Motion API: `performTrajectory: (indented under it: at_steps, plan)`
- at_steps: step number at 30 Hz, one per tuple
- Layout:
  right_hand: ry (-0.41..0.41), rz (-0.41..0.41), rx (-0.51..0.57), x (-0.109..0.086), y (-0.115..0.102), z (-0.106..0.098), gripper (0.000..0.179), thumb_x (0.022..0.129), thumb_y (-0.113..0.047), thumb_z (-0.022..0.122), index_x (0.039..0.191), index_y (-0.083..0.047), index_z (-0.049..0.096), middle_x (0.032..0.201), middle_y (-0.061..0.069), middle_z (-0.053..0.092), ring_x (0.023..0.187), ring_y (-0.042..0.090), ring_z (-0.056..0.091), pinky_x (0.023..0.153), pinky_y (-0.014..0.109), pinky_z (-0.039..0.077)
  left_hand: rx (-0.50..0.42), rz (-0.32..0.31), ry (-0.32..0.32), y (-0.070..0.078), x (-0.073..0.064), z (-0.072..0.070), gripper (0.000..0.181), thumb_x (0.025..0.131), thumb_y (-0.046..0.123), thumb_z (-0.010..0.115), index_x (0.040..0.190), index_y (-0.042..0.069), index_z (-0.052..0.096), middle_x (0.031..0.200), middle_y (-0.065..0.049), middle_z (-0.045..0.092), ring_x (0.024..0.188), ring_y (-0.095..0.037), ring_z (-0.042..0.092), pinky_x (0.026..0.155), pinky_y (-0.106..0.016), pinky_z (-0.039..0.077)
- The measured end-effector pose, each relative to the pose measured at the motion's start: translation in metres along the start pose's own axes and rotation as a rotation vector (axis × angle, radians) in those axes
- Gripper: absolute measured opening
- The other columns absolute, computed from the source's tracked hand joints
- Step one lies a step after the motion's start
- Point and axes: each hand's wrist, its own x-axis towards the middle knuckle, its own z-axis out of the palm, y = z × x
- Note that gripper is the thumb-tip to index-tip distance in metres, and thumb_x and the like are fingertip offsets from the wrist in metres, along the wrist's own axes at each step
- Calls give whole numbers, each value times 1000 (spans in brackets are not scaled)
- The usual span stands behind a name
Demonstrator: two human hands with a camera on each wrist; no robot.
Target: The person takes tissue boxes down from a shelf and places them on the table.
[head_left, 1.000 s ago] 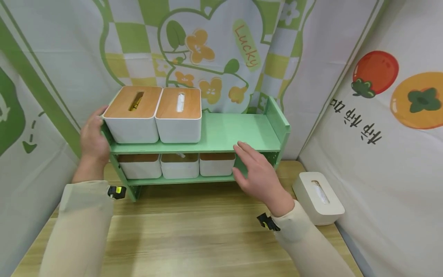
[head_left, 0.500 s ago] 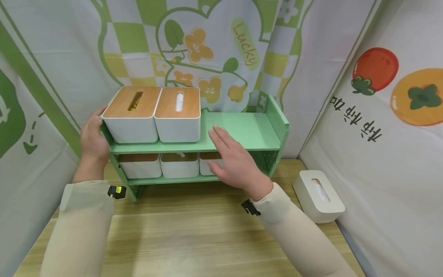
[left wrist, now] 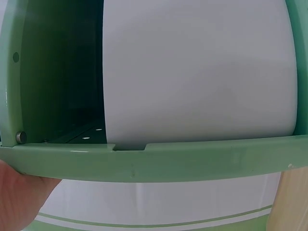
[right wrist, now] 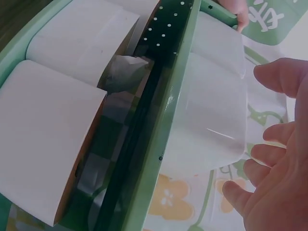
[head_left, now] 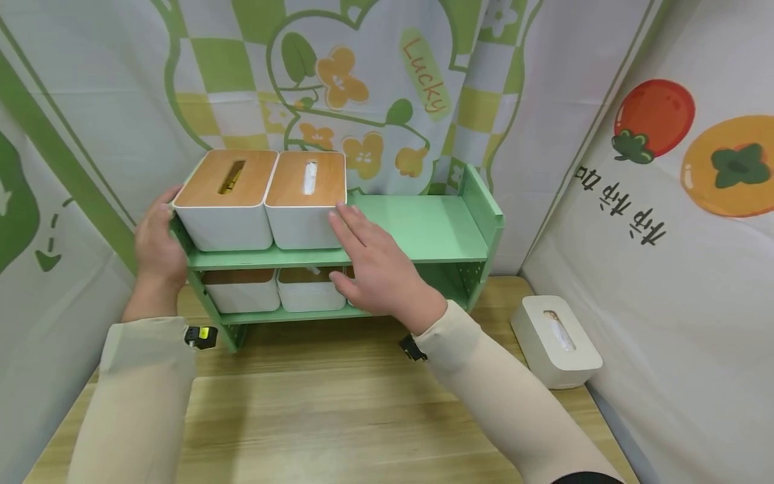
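Note:
My left hand (head_left: 160,242) grips the left end panel of a green two-tier shelf (head_left: 423,228); the left wrist view shows part of it below the panel's edge. On the top tier, two white tissue boxes with wood-look lids stand side by side, the left box (head_left: 226,228) against the end panel and the right box (head_left: 305,228) touching it. My right hand (head_left: 383,272) is raised with straight fingers, its fingertips right at the right box's front right corner. In the right wrist view its fingers (right wrist: 274,154) are spread apart and hold nothing.
On the lower tier sits a row of similar boxes (head_left: 242,296), the rightmost mostly hidden behind my right hand. An all-white tissue box (head_left: 556,343) stands on the wooden table (head_left: 338,417) at right. Printed cloth walls (head_left: 544,134) enclose the back and sides.
My right hand has moved left along the shelf front, from beyond the lower boxes to the right tissue box's corner. My left hand keeps its hold; the boxes stay in place.

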Motion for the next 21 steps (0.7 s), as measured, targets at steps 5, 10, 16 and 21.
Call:
performTrajectory:
  at_steps: [5, 10, 16, 21]
  plan:
    - [-36, 33, -32, 12, 0, 0, 74, 99, -33, 56, 156, 1, 23, 164, 13, 16, 149, 23, 9, 117, 35, 15, -13, -31, -5, 0, 0, -1, 56, 104, 35, 15, 152, 29, 44, 155, 6, 39, 138, -9, 29, 114, -31, 17]
    - [-82, 68, -53, 20, 3, -1, 71, 101, -31, 54, 157, -1, 23, 164, 11, 17, 149, 22, 8, 117, 39, 17, -19, -43, -6, 0, -1, -1, 55, 104, 36, 16, 152, 32, 44, 156, 6, 38, 140, -10, 28, 115, -32, 17]
    - [-68, 70, -91, 26, 8, -5, 64, 100, -23, 53, 155, -1, 29, 161, 11, 27, 148, 21, 18, 116, 36, 19, -15, -16, 16, 2, 0, 0, 55, 104, 35, 17, 150, 32, 48, 153, 4, 42, 136, -8, 32, 113, -29, 19]
    - [-22, 55, -90, 22, 9, -8, 59, 98, -16, 53, 152, 1, 36, 156, 13, 35, 143, 23, 29, 115, 37, 24, -14, -16, 14, 2, 0, 0, 55, 104, 35, 17, 150, 33, 47, 153, 4, 42, 136, -9, 32, 113, -30, 19]
